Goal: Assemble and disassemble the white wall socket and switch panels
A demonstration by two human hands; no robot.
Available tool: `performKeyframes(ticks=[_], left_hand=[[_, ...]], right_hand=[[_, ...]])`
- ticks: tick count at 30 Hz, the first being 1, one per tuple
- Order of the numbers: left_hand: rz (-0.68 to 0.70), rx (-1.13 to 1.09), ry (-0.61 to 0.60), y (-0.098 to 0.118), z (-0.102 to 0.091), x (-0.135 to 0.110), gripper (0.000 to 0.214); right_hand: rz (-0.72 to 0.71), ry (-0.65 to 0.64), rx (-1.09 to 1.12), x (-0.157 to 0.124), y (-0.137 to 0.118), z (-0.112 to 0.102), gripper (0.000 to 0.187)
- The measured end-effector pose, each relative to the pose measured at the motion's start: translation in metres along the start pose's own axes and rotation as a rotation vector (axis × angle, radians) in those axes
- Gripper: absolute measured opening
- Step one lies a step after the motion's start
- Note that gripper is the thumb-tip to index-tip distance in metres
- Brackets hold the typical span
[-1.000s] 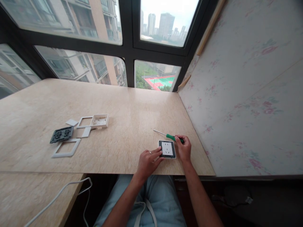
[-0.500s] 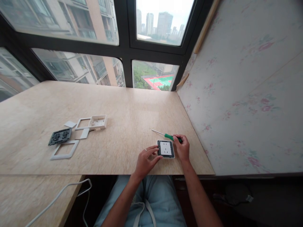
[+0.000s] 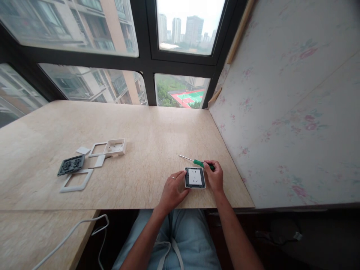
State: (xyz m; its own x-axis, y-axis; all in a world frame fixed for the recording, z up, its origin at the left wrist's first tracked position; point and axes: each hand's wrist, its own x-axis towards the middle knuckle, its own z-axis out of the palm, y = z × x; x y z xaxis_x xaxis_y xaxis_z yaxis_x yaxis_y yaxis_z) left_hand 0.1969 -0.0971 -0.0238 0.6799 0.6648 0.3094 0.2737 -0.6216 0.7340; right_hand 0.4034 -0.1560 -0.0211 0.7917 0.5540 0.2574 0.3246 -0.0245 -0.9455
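A wall socket (image 3: 195, 177) with a white face, dark grey frame and white box lies face up on the tabletop before me. My left hand (image 3: 173, 190) is closed against its left side, the fingers at the upper left corner and the thumb by the lower left. Just past the socket's upper right, my right hand (image 3: 215, 177) grips the green handle of a screwdriver (image 3: 198, 163). The screwdriver's metal shaft points left, beyond the socket's far edge, apart from the socket. Part of the handle is hidden by my fingers.
On the left lie a white mounting box (image 3: 116, 146), a dark grey socket back (image 3: 71, 165), a white frame (image 3: 90, 176), another frame (image 3: 90, 150) and small white plates (image 3: 99, 161). A papered wall (image 3: 270, 131) bounds the right; windows stand behind. A white cable (image 3: 70, 230) hangs front left.
My left thumb has come off the socket's face to its lower left side, and the left fingers have drawn in. The right hand still grips the screwdriver. The view has shifted slightly.
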Motion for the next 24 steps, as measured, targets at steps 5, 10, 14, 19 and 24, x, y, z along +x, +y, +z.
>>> performKeyframes(ticks=[5, 10, 14, 19, 24], left_hand=[[-0.008, 0.024, 0.019, 0.0, 0.001, 0.0, 0.065], [-0.014, 0.024, 0.016, 0.003, -0.001, 0.001, 0.063], [-0.017, 0.02, 0.01, 0.004, -0.001, 0.001, 0.063], [-0.021, 0.016, 0.002, 0.003, -0.001, 0.001, 0.063], [-0.017, 0.005, 0.001, 0.002, -0.001, 0.0, 0.064]], right_hand=[[-0.004, -0.031, -0.017, 0.0, 0.002, 0.0, 0.022], [-0.009, -0.107, -0.015, 0.002, 0.004, 0.0, 0.022], [-0.015, -0.147, 0.006, 0.004, 0.007, -0.001, 0.023], [-0.028, -0.199, 0.012, 0.011, 0.008, -0.001, 0.02], [-0.056, -0.226, -0.017, 0.02, 0.008, 0.003, 0.016]])
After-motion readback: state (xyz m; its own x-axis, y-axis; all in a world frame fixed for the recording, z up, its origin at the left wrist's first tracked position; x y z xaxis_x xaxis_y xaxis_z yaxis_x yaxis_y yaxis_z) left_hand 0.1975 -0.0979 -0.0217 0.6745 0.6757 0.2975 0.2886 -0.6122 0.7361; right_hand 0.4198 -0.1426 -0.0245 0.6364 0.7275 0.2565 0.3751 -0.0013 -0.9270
